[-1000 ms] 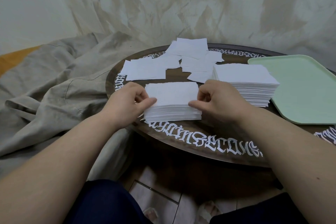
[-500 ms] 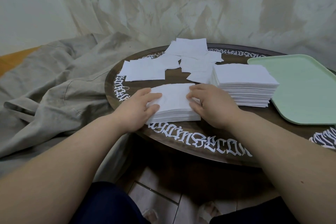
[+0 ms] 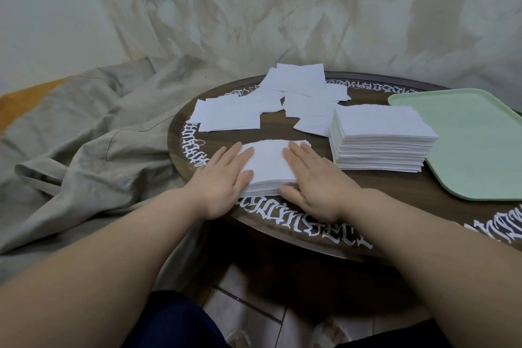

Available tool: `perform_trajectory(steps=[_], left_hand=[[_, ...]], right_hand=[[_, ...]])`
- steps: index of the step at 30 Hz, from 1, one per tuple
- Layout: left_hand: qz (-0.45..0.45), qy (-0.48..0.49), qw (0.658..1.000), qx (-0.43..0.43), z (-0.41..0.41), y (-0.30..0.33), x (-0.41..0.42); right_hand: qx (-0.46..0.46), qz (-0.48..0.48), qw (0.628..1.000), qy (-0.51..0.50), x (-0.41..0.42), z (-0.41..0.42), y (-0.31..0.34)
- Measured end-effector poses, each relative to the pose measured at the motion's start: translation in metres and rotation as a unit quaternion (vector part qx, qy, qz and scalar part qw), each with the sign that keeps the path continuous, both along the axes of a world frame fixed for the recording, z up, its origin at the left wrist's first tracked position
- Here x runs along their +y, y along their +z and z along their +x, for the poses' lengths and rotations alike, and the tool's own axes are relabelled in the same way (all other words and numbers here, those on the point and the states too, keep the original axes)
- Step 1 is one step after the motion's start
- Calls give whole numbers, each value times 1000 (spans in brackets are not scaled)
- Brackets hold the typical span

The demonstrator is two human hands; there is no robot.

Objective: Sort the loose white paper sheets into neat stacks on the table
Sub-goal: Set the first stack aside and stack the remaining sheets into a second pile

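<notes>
Palms of my left hand (image 3: 223, 175) and right hand (image 3: 312, 178) lie spread, pressing the near stack (image 3: 267, 162) flat; next, gather the loose sheets (image 3: 308, 106) beyond.

The green tray (image 3: 466, 144) runs off the right edge.

A round dark wooden desk (image 3: 319, 192) with white lettering round its rim carries a low stack of paper (image 3: 268, 167) near the front edge, a taller stack (image 3: 381, 138) just to its right, loose sheets (image 3: 282, 102) scattered behind, and a pale green tray (image 3: 474, 138) at the right.
</notes>
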State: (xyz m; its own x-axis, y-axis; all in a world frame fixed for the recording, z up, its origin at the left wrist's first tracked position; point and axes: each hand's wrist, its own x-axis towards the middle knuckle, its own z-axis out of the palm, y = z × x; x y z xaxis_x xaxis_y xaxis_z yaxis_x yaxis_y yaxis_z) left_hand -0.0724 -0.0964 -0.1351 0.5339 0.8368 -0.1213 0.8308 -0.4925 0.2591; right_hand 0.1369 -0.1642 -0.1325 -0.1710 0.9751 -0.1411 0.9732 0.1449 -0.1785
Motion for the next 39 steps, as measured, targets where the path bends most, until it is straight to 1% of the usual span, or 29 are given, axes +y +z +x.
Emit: perform_trajectory(steps=[4,9,12,15,18,21,26,29,31,33,36,39], left_hand=[[27,13,999,-45,-1,6,-6],[81,34,986,-139,0,25,-4],[78,31,984,-156,4,40,14],[89,36,986,-140,10,54,42],[93,32,989,-109,21,58,70],[88,30,992,-82,36,49,101],[93,40,995,-21,61,28,153],[65,56,996,15,68,13,168],[44,65,997,26,66,4,170],[45,75,996,28,61,-2,170],[49,89,994,32,53,-2,167],[43,92,994,34,47,0,164]], right_hand=[[44,25,999,-10,-4,-1,7],[161,99,980,-54,2,-11,35],[169,116,977,-62,21,-15,54],[152,114,978,-87,52,-10,67],[139,73,980,-121,83,-4,65],[139,37,974,-173,114,1,55],[83,-2,961,-265,160,12,36],[58,-34,948,-311,175,15,26],[46,-51,948,-310,178,13,21],[26,-50,958,-281,179,10,17],[23,-52,970,-238,180,2,16],[27,-10,974,-224,178,0,15]])
